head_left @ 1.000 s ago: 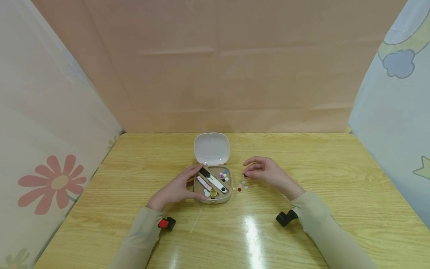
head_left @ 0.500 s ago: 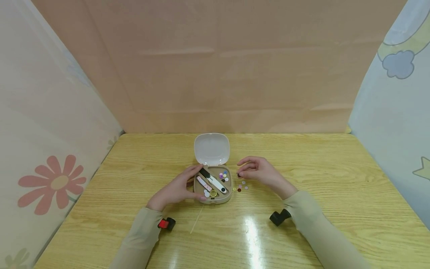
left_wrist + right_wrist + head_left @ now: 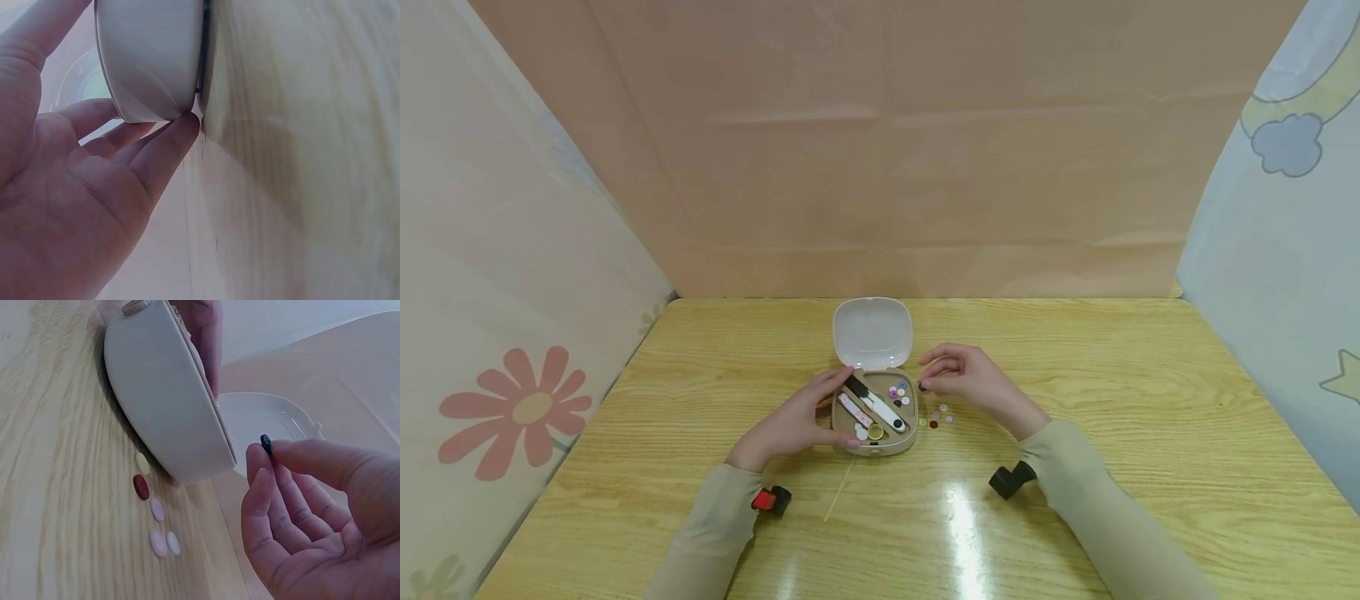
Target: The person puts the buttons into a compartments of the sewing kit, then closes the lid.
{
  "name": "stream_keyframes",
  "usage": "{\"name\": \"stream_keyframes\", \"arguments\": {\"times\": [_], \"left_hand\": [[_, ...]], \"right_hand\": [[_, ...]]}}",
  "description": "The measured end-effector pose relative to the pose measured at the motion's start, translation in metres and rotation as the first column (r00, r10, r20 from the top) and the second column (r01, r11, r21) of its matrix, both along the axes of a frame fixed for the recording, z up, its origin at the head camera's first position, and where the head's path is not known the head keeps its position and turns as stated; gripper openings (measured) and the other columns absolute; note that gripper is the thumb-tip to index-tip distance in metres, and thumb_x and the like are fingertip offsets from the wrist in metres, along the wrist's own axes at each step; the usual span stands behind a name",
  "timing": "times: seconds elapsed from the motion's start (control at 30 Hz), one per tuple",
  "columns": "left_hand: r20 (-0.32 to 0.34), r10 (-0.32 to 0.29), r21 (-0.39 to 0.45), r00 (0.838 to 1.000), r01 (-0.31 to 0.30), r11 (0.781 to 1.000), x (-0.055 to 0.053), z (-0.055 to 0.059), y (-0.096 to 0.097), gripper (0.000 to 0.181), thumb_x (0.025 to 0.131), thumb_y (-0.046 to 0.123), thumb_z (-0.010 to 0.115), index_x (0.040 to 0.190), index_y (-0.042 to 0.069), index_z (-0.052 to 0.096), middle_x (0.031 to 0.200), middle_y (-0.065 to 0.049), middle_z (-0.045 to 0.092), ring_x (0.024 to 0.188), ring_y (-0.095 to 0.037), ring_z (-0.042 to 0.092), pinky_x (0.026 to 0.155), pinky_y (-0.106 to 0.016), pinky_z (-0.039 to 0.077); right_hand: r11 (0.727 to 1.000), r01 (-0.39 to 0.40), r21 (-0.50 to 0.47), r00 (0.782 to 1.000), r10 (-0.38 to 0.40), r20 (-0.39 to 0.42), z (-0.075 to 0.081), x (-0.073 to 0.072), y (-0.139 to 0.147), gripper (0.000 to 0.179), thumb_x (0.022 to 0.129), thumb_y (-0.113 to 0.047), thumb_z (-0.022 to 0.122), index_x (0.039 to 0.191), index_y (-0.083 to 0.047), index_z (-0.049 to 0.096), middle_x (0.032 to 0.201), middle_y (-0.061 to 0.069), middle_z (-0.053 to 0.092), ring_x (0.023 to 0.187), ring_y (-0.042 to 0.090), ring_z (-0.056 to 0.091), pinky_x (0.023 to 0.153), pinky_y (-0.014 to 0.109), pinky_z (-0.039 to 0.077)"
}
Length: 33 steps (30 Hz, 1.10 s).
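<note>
Currently, loading appears partly complete: several buttons (image 3: 893,392) lie in the far-right compartment (image 3: 883,380) of the box (image 3: 162,394). The right grip (image 3: 966,375) pinches one dark button (image 3: 266,444) near the box's right edge, not yet deposited. Five loose buttons (image 3: 141,487) lie on the counter (image 3: 1075,350) right of the box, apparently left to load. The left grip (image 3: 793,421) clasps the box's left side. The lid (image 3: 872,332) stands raised at the far side.

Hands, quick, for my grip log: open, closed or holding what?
Left hand: holding the box at its side.
Right hand: pinching a dark button.
</note>
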<state>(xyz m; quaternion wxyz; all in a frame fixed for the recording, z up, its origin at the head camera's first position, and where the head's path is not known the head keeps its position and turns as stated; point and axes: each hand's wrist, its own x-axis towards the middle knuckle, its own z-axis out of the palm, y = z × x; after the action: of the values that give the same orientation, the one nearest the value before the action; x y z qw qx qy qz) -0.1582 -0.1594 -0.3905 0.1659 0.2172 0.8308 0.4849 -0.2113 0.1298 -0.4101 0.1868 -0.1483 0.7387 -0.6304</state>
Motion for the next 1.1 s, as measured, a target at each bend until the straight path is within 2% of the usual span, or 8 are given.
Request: {"name": "stream_keyframes", "arguments": {"times": [0.47,0.93,1.0,1.1], "left_hand": [[0.002,0.0,0.003,1.0,0.0,1.0,0.0,0.0,0.0,0.098,0.073,0.011,0.084,0.15,0.0,0.025,0.153,-0.017,0.021,0.136,-0.031,0.028,0.107,-0.046,0.034],[-0.005,-0.009,-0.007,1.0,0.009,1.0,-0.001,0.001,0.0,0.097,0.074,0.012,0.084,0.15,0.001,0.025,0.152,-0.018,0.023,0.136,-0.031,0.03,0.107,-0.046,0.034],[-0.009,-0.008,-0.01,1.0,0.008,1.0,-0.001,0.0,-0.001,0.097,0.074,0.013,0.084,0.15,0.0,0.025,0.152,-0.018,0.023,0.136,-0.032,0.03,0.107,-0.047,0.034],[-0.017,-0.004,-0.015,1.0,0.004,1.0,-0.005,-0.01,-0.003,0.098,0.073,0.013,0.084,0.15,0.002,0.025,0.153,-0.016,0.023,0.136,-0.031,0.029,0.107,-0.047,0.034]], "right_hand": [[1.0,0.001,-0.02,1.0,-0.001,-0.027,0.003,-0.005,-0.02,0.034,0.086,-0.003,0.07,0.116,0.007,0.058,0.098,0.019,0.068,0.09,0.032,0.066,0.081,0.039,0.055],[0.999,0.032,-0.001,0.999,-0.032,-0.033,-0.002,-0.01,-0.033,0.031,0.085,-0.004,0.072,0.113,0.005,0.059,0.095,0.016,0.07,0.086,0.024,0.067,0.078,0.034,0.056],[0.999,0.037,-0.002,0.999,-0.037,-0.036,-0.002,-0.011,-0.034,0.031,0.085,-0.005,0.073,0.111,0.004,0.06,0.094,0.015,0.07,0.085,0.023,0.067,0.077,0.034,0.056],[0.999,0.04,-0.005,0.998,-0.04,-0.044,-0.002,-0.011,-0.038,0.03,0.083,-0.005,0.074,0.109,0.003,0.061,0.092,0.014,0.07,0.083,0.022,0.067,0.076,0.034,0.056]]}}
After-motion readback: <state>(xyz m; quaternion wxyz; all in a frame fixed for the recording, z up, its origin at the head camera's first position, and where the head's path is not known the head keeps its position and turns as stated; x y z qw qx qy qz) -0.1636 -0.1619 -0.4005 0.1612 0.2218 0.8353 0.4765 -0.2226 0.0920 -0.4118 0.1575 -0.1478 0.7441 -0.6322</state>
